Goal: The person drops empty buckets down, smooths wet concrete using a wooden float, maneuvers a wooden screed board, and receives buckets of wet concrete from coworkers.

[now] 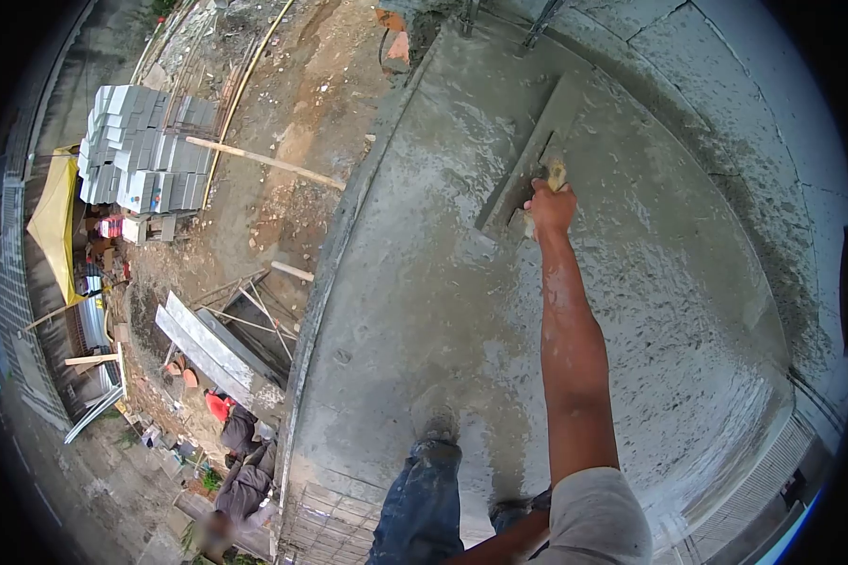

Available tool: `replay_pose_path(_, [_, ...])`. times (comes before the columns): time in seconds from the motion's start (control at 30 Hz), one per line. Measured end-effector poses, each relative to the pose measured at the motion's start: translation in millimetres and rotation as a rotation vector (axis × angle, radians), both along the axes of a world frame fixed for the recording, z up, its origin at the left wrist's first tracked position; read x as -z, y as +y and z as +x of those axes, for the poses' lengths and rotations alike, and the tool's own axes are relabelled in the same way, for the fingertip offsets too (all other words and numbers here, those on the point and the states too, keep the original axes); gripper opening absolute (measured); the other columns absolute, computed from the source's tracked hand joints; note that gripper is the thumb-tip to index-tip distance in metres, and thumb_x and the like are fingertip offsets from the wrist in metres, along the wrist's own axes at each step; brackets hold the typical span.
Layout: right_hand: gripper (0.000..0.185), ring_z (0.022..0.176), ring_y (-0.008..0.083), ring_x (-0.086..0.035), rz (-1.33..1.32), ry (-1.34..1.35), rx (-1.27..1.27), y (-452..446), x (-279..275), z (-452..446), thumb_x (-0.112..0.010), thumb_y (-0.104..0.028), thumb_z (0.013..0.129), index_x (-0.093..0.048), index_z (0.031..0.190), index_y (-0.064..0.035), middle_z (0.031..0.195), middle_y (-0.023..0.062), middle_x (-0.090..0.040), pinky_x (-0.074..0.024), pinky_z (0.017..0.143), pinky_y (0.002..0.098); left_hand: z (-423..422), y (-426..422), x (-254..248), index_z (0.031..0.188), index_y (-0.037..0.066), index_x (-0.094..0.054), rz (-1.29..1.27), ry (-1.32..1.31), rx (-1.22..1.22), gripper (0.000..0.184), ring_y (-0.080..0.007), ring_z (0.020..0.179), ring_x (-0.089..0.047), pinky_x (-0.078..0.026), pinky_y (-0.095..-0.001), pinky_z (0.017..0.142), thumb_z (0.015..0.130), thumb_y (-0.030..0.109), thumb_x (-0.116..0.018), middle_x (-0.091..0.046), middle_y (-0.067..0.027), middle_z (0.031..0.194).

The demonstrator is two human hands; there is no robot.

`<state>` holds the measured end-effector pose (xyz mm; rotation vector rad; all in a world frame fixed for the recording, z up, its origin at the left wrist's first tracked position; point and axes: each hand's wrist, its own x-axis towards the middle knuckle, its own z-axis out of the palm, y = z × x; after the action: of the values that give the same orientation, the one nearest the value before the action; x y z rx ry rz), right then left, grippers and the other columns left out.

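A long flat float (527,162) lies on the wet grey concrete (424,245), tilted across the upper middle of the view. My right hand (552,205) is closed around the float's handle, which has a pale yellowish part showing above my fingers. Smooth wet cement surrounds the float, with rougher, pitted cement below and to the right. My left forearm (504,544) crosses low at the bottom edge; the left hand itself is out of sight.
My legs in blue jeans (419,499) stand in the concrete. The slab's edge (325,292) drops to a yard with stacked blocks (146,151), boards (202,339) and people (240,471). Wire mesh (325,527) lies lower left; a block wall (706,56) borders the upper right.
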<state>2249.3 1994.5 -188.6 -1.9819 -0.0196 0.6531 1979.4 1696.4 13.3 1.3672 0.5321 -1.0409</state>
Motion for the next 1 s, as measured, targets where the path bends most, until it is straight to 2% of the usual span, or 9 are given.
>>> replay_pose_path(0.13, [0.028, 0.047, 0.0197, -0.06, -0.017, -0.008, -0.2, 10, -4, -26, -0.068, -0.013, 0.083, -0.058, 0.1, 0.0065, 0.071, 0.0127, -0.064, -0.0467, 0.046, 0.0354, -3, 2, -3, 0.136, 0.008, -0.047, -0.012, -0.001, -0.023, 0.055, -0.0398, 0.117, -0.06, -0.048, -0.0561, 0.094, 0.093, 0.041, -0.054, -0.058, -0.0237, 0.128])
replay_pose_path(0.43, [0.022, 0.046, 0.0172, -0.059, 0.007, 0.02, -0.28, -7, -15, -58, -0.067, -0.014, 0.086, -0.059, 0.098, 0.0035, 0.071, 0.0116, -0.063, -0.0482, 0.047, 0.0325, -12, 5, -4, 0.136, 0.007, -0.047, -0.036, 0.004, -0.035, 0.056, -0.0401, 0.117, -0.06, -0.049, -0.0559, 0.094, 0.093, 0.041, -0.055, -0.058, -0.0239, 0.128])
replay_pose_path(0.53, [0.029, 0.056, 0.0275, -0.066, -0.154, -0.043, -0.235, 1, -17, -50, -0.069, -0.02, 0.086, -0.059, 0.099, 0.0041, 0.076, 0.0178, -0.066, -0.0519, 0.056, 0.0382, -22, 2, -6, 0.136, 0.007, -0.047, -0.04, -0.003, -0.003, 0.056, -0.0401, 0.117, -0.06, -0.049, -0.0558, 0.094, 0.092, 0.041, -0.055, -0.058, -0.024, 0.128])
replay_pose_path(0.6, [0.038, 0.075, 0.0394, -0.068, -0.189, -0.144, -0.378, -2, 17, -52, -0.07, -0.03, 0.087, -0.058, 0.098, 0.0043, 0.084, 0.0245, -0.067, -0.0521, 0.068, 0.045, -29, -1, -5, 0.136, 0.007, -0.047, -0.047, -0.03, 0.054, 0.056, -0.0402, 0.117, -0.06, -0.049, -0.0558, 0.094, 0.092, 0.041, -0.055, -0.058, -0.024, 0.128])
replay_pose_path(0.63, [0.047, 0.09, 0.0459, -0.065, -0.229, -0.064, -0.403, -2, 3, -60, -0.07, -0.04, 0.087, -0.057, 0.097, 0.0038, 0.091, 0.0276, -0.066, -0.05, 0.077, 0.0487, -32, -4, -5, 0.137, 0.007, -0.047, -0.042, -0.04, 0.081, 0.056, -0.0402, 0.117, -0.06, -0.049, -0.0558, 0.094, 0.092, 0.041, -0.055, -0.058, -0.0241, 0.128])
replay_pose_path(0.67, [0.05, 0.084, 0.044, -0.065, -0.153, -0.035, -0.417, -7, -4, -68, -0.07, -0.046, 0.087, -0.057, 0.096, 0.0022, 0.088, 0.0257, -0.065, -0.0503, 0.072, 0.0472, -33, -7, -2, 0.137, 0.007, -0.047, -0.037, -0.056, 0.113, 0.056, -0.0403, 0.117, -0.06, -0.049, -0.0558, 0.094, 0.092, 0.041, -0.055, -0.058, -0.0241, 0.128])
replay_pose_path(0.77, [0.047, 0.076, 0.0295, -0.064, 0.073, 0.323, -0.411, -44, -62, -99, -0.07, -0.041, 0.09, -0.052, 0.095, 0.0016, 0.076, 0.018, -0.059, -0.048, 0.065, 0.0443, -27, -27, 3, 0.137, 0.007, -0.046, -0.036, -0.097, 0.199, 0.057, -0.0403, 0.117, -0.06, -0.049, -0.0557, 0.094, 0.092, 0.042, -0.055, -0.058, -0.0242, 0.128])
replay_pose_path(0.83, [0.042, 0.071, 0.0253, -0.063, 0.255, 0.343, -0.406, -88, -46, -129, -0.068, -0.037, 0.092, -0.051, 0.099, 0.0008, 0.075, 0.0163, -0.057, -0.0478, 0.064, 0.0447, -18, -50, 5, 0.137, 0.007, -0.046, -0.044, -0.13, 0.263, 0.057, -0.0404, 0.117, -0.06, -0.049, -0.0557, 0.094, 0.092, 0.042, -0.055, -0.058, -0.0242, 0.128])
replay_pose_path(1.0, [0.054, 0.063, 0.0356, -0.063, -0.036, 0.103, -0.698, -218, -46, -147, -0.057, -0.052, 0.095, -0.05, 0.109, -0.0007, 0.074, 0.0193, -0.06, -0.0499, 0.063, 0.0486, 11, -117, 12, 0.137, 0.007, -0.046, -0.038, -0.192, 0.386, 0.057, -0.0405, 0.116, -0.06, -0.049, -0.0556, 0.094, 0.092, 0.042, -0.055, -0.058, -0.0244, 0.128])
